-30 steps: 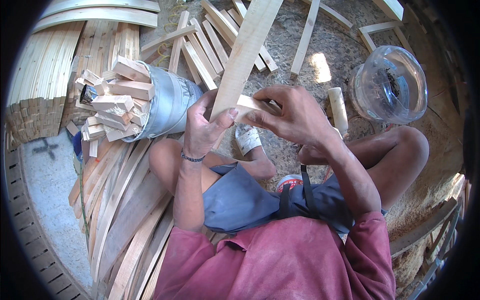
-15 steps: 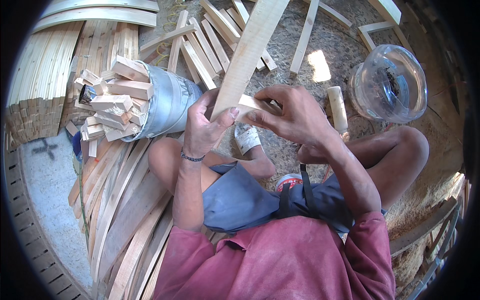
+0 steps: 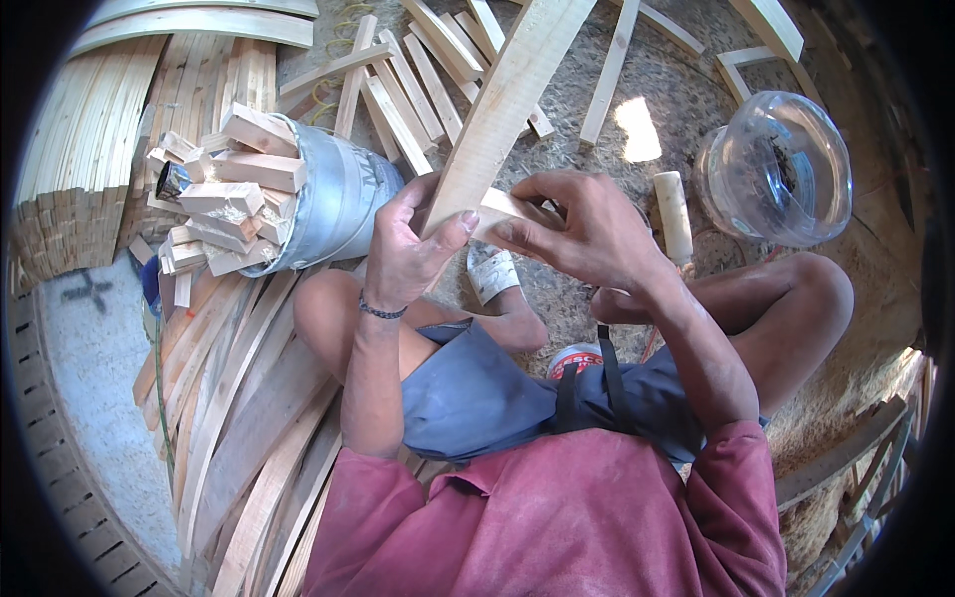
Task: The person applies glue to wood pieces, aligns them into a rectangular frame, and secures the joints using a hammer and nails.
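Note:
My left hand (image 3: 411, 242) is closed round the lower end of a long pale wooden board (image 3: 512, 95), its thumb pressed on the face. The board slants up and away to the right, out of the top of the view. Between the thumb and fingers of my right hand (image 3: 589, 224) is a short wooden block (image 3: 500, 211). One end of the block meets the board's lower end at an angle; whether the two are joined I cannot tell. My right fingers partly cover the block's other end.
To the left a grey bucket (image 3: 343, 194) lies tipped, full of short wood blocks (image 3: 261, 171). Stacked strips (image 3: 85, 149) stand beyond it. A clear plastic container (image 3: 831, 184) and a pale cylindrical piece (image 3: 673, 217) are at the right. Loose slats (image 3: 398, 99) lie ahead, long planks (image 3: 254, 418) at lower left.
The upper part of the board has swung slightly to the right. Both hands keep their grip in nearly the same place.

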Motion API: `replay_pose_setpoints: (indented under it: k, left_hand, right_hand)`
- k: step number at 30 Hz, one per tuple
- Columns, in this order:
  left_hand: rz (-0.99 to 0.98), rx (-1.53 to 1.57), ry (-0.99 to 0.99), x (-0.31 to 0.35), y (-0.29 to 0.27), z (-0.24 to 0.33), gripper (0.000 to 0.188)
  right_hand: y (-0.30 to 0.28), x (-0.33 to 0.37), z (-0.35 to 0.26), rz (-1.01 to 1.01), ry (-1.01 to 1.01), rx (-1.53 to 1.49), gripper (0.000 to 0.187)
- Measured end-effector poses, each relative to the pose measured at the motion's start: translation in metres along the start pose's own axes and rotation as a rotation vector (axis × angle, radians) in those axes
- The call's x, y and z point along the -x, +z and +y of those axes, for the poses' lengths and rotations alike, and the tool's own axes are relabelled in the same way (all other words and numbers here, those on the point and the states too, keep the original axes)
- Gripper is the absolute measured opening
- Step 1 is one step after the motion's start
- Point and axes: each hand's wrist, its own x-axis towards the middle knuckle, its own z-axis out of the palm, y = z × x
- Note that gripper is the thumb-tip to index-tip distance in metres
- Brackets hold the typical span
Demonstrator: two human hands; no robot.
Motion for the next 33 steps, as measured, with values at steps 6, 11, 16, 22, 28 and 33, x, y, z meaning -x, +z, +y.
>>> replay_pose_setpoints:
  k: [6, 11, 16, 22, 28, 33]
  left_hand:
    - [-0.002, -0.031, -0.009, -0.0001, -0.0016, 0.0027, 0.054]
    - [-0.013, -0.022, -0.001, 0.0008, -0.0016, 0.004, 0.053]
    - [-0.012, -0.012, -0.011, 0.0008, -0.0027, 0.0009, 0.054]
    - [-0.011, -0.025, -0.002, 0.0001, -0.0022, -0.0007, 0.056]
    - [-0.017, -0.047, -0.009, -0.0008, -0.003, -0.0015, 0.057]
    - [-0.018, -0.074, 0.001, -0.0012, -0.0018, 0.0004, 0.056]
  right_hand:
    - [0.0015, -0.0002, 0.0015, 0.015, -0.013, -0.008, 0.047]
    - [-0.0005, 0.0, -0.0014, -0.004, 0.004, -0.013, 0.046]
    - [0.0009, 0.0002, -0.0002, 0.016, -0.012, -0.005, 0.046]
    - [-0.001, 0.0002, -0.001, -0.012, 0.012, -0.009, 0.045]
    - [-0.002, 0.0002, -0.0008, -0.022, 0.019, -0.004, 0.045]
    - [0.0004, -0.0003, 0.0016, -0.016, 0.026, -0.004, 0.047]
